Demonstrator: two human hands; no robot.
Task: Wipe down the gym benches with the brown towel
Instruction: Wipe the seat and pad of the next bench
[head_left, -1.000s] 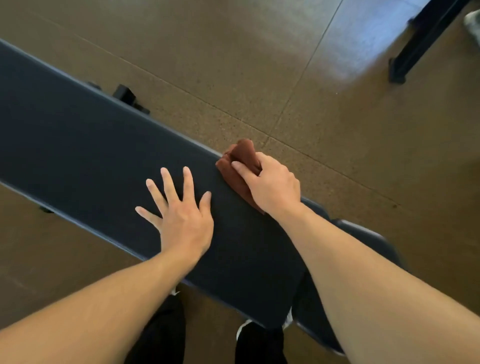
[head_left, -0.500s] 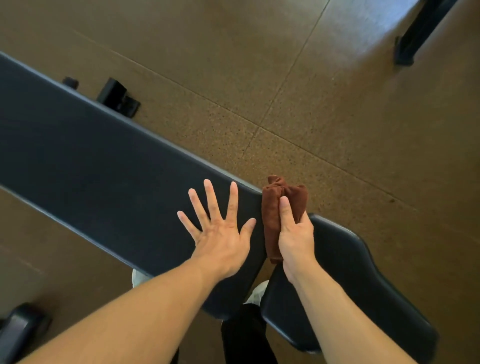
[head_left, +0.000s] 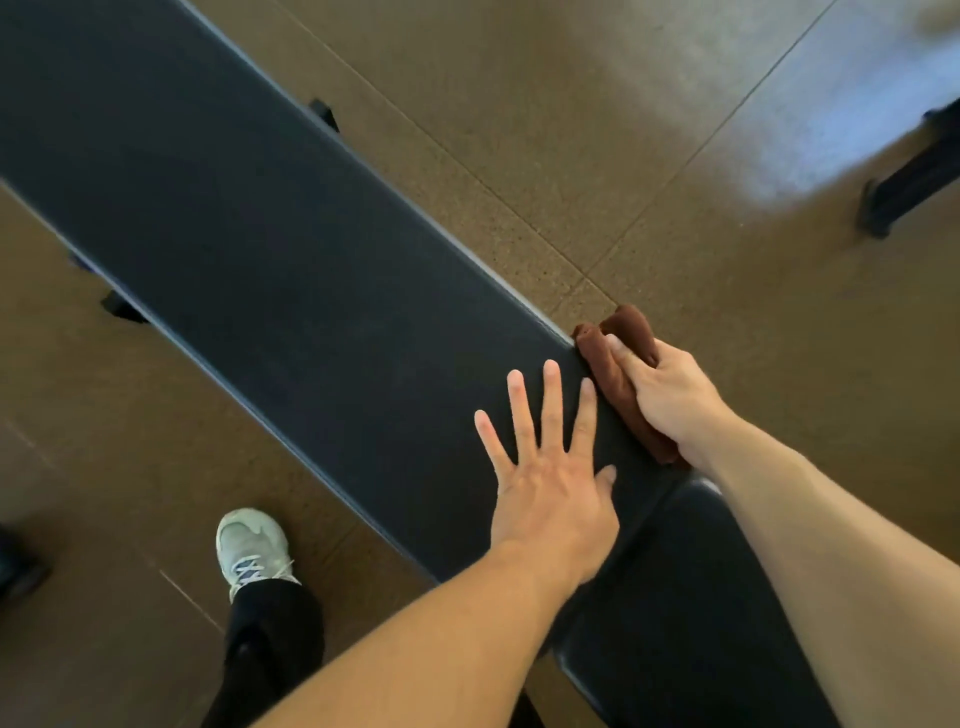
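The brown towel (head_left: 626, 382) is lying bunched on the far right end of the long bench pad (head_left: 270, 249), with the right hand (head_left: 667, 392) gripping it tight. Just beside it, the left hand (head_left: 548, 483) is pressing flat, fingers spread wide. A sneaker (head_left: 252, 551) is standing on the floor (head_left: 519, 114) nearby.

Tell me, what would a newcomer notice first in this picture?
A long dark bench pad crosses the view diagonally. Near its lower end, the left hand lies flat on it, while the right hand presses a brown towel on its far edge.
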